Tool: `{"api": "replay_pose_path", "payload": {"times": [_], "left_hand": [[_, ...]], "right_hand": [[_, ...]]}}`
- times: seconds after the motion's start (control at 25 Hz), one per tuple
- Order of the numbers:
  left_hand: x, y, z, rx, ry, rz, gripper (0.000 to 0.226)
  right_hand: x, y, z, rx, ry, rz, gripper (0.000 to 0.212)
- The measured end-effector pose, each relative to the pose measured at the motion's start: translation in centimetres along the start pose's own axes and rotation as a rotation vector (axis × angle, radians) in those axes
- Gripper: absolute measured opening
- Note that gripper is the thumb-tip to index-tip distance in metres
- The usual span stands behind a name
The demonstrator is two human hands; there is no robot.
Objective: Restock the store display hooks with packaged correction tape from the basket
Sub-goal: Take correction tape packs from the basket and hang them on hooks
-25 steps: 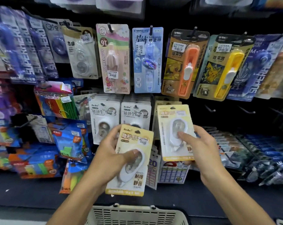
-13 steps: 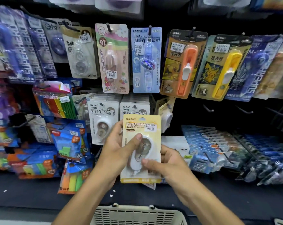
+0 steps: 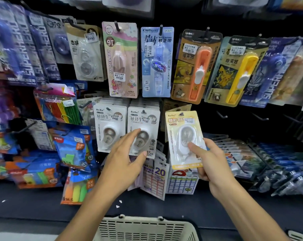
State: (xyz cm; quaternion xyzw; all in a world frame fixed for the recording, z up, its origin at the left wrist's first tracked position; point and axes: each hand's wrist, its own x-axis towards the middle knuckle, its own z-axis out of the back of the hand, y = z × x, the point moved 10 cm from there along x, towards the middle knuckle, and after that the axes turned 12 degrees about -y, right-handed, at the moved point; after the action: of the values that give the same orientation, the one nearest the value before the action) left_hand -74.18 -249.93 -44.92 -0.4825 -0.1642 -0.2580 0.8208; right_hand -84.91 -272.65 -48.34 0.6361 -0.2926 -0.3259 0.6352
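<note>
A: What has the right hand (image 3: 211, 164) got in the head view?

B: A yellow correction tape pack (image 3: 184, 138), pinched near its lower edge, thumb on the front, held upright at the hook (image 3: 181, 113) right of the white packs (image 3: 143, 131).

A: And the left hand (image 3: 124, 160)?

B: Fingers spread and relaxed, grasping nothing, in front of those white packs.

A: The basket (image 3: 143, 228)?

B: At the bottom edge, below both arms; I can't see its contents.
</note>
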Motion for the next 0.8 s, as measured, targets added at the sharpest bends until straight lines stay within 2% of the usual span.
{"api": "replay_pose_path", "payload": {"times": [0.12, 0.16, 0.2, 0.28, 0.36, 0.48, 0.52, 0.56, 0.68, 0.8], "left_hand": [[-0.7, 0.7, -0.2, 0.086, 0.010, -0.009, 0.066], [-0.9, 1.4, -0.3, 0.124, 0.013, 0.015, 0.065], [-1.1, 2.2, -0.5, 0.161, 0.019, 0.044, 0.064], [-2.7, 5.1, -1.8, 0.261, 0.098, 0.104, 0.057], [-6.3, 9.1, -4.6, 0.364, 0.307, 0.159, 0.051], [-17.3, 17.5, -7.6, 0.502, 0.681, 0.306, 0.049], [-21.5, 20.2, -7.6, 0.534, 0.772, 0.369, 0.050], [-25.8, 22.8, -7.2, 0.552, 0.847, 0.442, 0.050], [-35.0, 28.7, -6.3, 0.581, 0.982, 0.603, 0.052], [-38.1, 32.2, -6.7, 0.525, 0.964, 0.725, 0.056]], "right_hand": [[0.4, -2.6, -0.6, 0.100, 0.045, -0.176, 0.067], [0.6, -3.8, -0.6, 0.079, 0.020, -0.211, 0.073], [0.7, -5.0, -0.6, 0.049, -0.016, -0.220, 0.068], [0.0, -9.3, -1.4, -0.095, -0.007, -0.215, 0.038], [-2.1, -15.6, -3.6, -0.428, 0.192, -0.194, 0.019], [-7.2, -27.6, -5.5, -1.258, 0.745, 0.110, 0.037], [-9.2, -31.2, -5.2, -1.421, 0.883, 0.176, 0.043], [-10.8, -34.7, -4.7, -1.481, 0.957, 0.167, 0.050], [-14.0, -42.2, -5.5, -1.496, 1.037, 0.176, 0.076], [-16.3, -46.7, -9.2, -1.474, 1.088, 0.522, 0.099]]}}
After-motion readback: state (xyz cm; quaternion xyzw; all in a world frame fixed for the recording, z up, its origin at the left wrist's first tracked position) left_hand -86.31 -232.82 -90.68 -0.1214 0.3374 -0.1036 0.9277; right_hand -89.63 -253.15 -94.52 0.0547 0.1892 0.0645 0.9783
